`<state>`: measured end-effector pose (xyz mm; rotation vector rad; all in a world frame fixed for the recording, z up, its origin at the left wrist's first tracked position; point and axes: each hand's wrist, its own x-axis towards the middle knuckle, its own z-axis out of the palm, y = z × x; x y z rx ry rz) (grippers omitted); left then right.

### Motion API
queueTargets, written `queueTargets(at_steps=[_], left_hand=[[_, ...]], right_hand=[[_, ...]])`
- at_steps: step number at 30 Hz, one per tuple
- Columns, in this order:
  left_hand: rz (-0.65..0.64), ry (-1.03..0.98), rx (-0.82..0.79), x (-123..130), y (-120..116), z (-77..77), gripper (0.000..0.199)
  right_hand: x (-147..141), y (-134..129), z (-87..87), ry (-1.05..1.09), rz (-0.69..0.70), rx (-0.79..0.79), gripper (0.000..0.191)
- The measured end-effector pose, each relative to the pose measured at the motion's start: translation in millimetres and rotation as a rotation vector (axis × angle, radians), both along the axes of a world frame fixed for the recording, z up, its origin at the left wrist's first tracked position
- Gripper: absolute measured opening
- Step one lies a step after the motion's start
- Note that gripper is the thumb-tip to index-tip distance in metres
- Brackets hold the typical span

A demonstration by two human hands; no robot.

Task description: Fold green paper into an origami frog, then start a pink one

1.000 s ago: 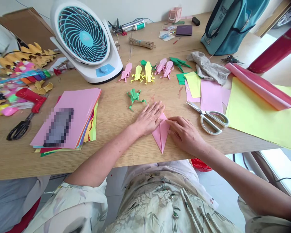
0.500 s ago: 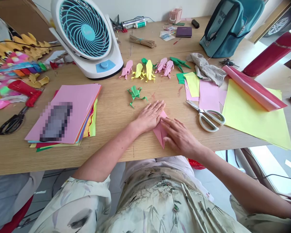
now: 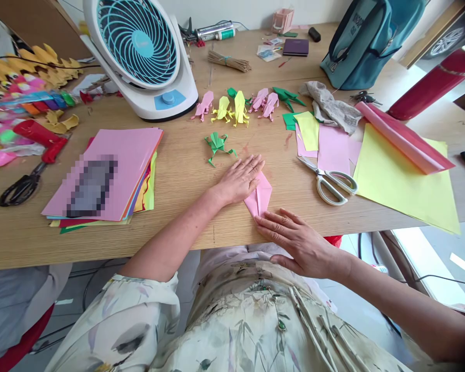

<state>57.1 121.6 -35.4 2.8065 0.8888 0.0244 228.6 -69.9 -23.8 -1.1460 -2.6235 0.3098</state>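
Observation:
A folded piece of pink origami paper lies on the table near its front edge, with creases running along its length. My left hand rests flat across its upper left side, fingers stretched out. At its lower tip, the fingertips of my right hand touch the paper; those fingers are extended and the thumb stands apart. Just beyond my left hand sits a green origami frog. Behind it stands a row of folded paper frogs, among them a yellow one and a pink one.
White-handled scissors lie to the right, beside cut pink paper and large yellow sheets. A stack of coloured paper with a blurred phone-like object is on the left. Behind stand a fan, a teal bag and a red bottle.
My right hand has slid down and toward me along the pink paper to its lower tip, uncovering more of it. My left hand stays nearly in place.

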Motion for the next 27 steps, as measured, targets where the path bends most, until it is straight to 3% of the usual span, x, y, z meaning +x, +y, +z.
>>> queueTargets(at_steps=[3, 7, 9, 16, 24, 27], left_hand=[[-0.003, -0.011, -0.001, -0.1, 0.7, 0.8, 0.060], [-0.019, 0.018, -0.043, -1.0, 2.1, 6.6, 0.062], [-0.033, 0.026, -0.053, -1.7, 2.8, 8.5, 0.062], [-0.034, -0.046, 0.029, -1.5, 3.2, 4.1, 0.058], [-0.052, -0.060, 0.096, -0.7, 2.0, 6.8, 0.059], [-0.140, -0.105, 0.134, 1.4, 1.5, 5.8, 0.054]], right_hand=[[-0.8, 24.6, 5.5, 0.048, -0.030, 0.026, 0.062], [-3.8, 66.0, 8.3, 0.070, 0.123, 0.077, 0.054], [-4.2, 75.4, 6.2, 0.074, 0.137, 0.087, 0.053], [-1.2, 57.0, -5.0, 0.004, 0.117, 0.092, 0.060], [-5.5, 42.9, -1.6, -0.084, 0.034, 0.153, 0.053], [-8.1, 38.1, -1.3, -0.103, 0.018, 0.160, 0.050]])
